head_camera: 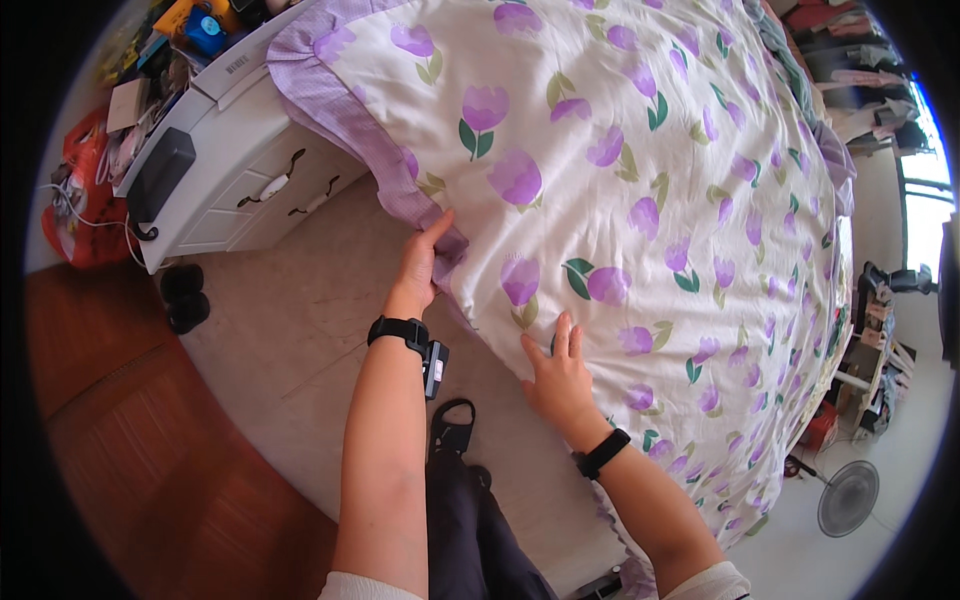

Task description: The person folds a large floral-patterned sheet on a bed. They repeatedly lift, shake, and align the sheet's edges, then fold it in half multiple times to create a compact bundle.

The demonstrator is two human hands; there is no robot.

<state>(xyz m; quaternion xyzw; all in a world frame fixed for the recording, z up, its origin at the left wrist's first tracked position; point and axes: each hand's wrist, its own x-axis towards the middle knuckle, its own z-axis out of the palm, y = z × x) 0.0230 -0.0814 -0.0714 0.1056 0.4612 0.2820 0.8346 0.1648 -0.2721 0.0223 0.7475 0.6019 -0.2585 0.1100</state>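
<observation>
A white quilt with purple tulips (555, 210) spreads across the bed, and its lilac ruffled edge (352, 127) hangs over the near side. My left hand (424, 262) grips that ruffled edge close to a corner, thumb on top and the other fingers hidden beneath. To the right, my right hand (561, 375) lies on the quilt near its edge, fingers spread and holding nothing. Each wrist wears a black band, and a small device sits by the left one.
A white drawer cabinet (247, 195) with a black box-shaped object (161, 180) stands at left. Black slippers (184, 298) lie on the floor beside a reddish-brown wooden surface (150, 435). A round fan (847, 499) is at lower right, and clothes hang at upper right.
</observation>
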